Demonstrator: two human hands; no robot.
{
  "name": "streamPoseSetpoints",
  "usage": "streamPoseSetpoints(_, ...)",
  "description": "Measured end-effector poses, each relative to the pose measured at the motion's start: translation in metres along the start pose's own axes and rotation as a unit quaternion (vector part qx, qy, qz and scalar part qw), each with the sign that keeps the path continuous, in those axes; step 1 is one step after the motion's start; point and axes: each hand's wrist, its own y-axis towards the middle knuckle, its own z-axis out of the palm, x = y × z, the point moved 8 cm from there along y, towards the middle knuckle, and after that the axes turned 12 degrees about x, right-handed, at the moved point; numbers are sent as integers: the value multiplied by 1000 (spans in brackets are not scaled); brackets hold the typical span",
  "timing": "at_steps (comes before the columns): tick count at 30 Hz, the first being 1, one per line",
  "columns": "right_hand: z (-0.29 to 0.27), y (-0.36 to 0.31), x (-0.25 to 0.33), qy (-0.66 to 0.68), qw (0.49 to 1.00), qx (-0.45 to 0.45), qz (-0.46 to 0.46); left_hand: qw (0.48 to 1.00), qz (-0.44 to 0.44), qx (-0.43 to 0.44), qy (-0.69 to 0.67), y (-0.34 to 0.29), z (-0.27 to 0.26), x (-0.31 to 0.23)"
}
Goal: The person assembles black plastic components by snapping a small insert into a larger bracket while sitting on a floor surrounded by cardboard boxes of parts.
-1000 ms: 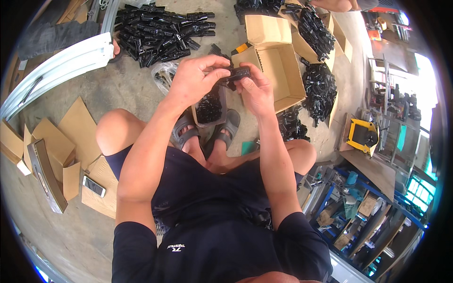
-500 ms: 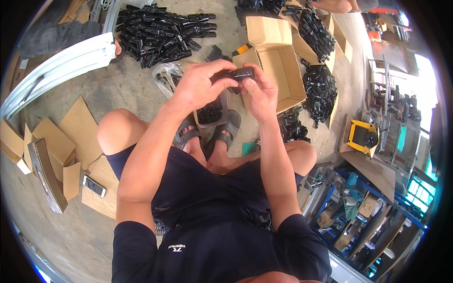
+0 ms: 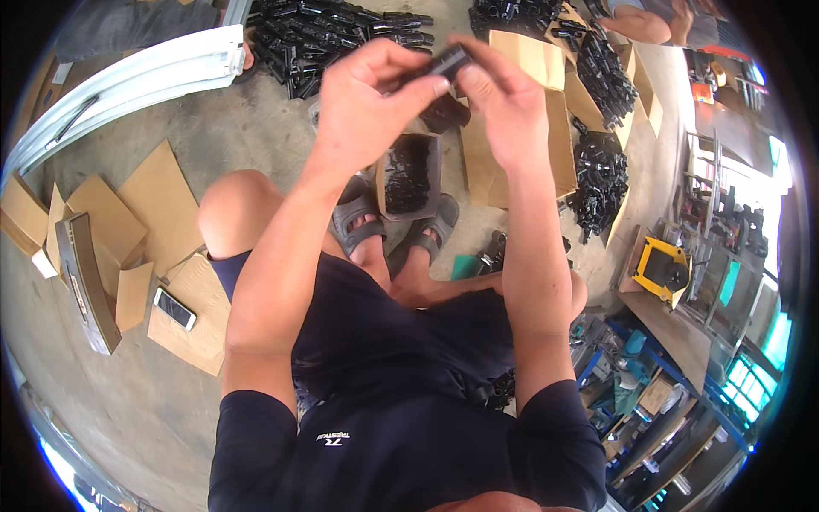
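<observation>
Both my hands are raised in front of me, above my sandalled feet. Between them is a short black cylindrical part point(image 3: 450, 60), its finer details too blurred to read. My left hand point(image 3: 363, 107) pinches its left end with thumb and fingers. My right hand point(image 3: 512, 107) has closed its thumb and fingers on the other end. Below the hands stands an open plastic tub point(image 3: 406, 212) holding small black pieces. Just beyond the tub another dark piece point(image 3: 445, 113) shows, partly covered by my hands. An open cardboard box point(image 3: 559, 145) is beside my right hand.
Black parts point(image 3: 328, 38) lie heaped at the far left, and another heap point(image 3: 601, 179) spreads at the right. A white curved panel point(image 3: 145, 84), flattened cardboard point(image 3: 158, 200) and a phone point(image 3: 175, 309) are at left. Another person's bent limb point(image 3: 636, 24) appears at upper right.
My hands, still holding the black part, appear higher in the picture. The part is now tilted. The surroundings have shifted a little to the right, and the far ones upward.
</observation>
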Motion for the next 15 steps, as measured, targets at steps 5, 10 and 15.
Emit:
streamPoseSetpoints(5, -4, 55, -62, -24, 996, -77, 44, 970, 57, -161, -173, -2, -64, -11)
streamPoseSetpoints(10, 75, 46, -219, -398, 900, 112, 140, 935, 74, -231, -260, -4, -97, -3)
streamPoseSetpoints(15, 139, 17, -288, -535, 798, 228, 155, 929, 46, -248, -269, 0, -104, 9)
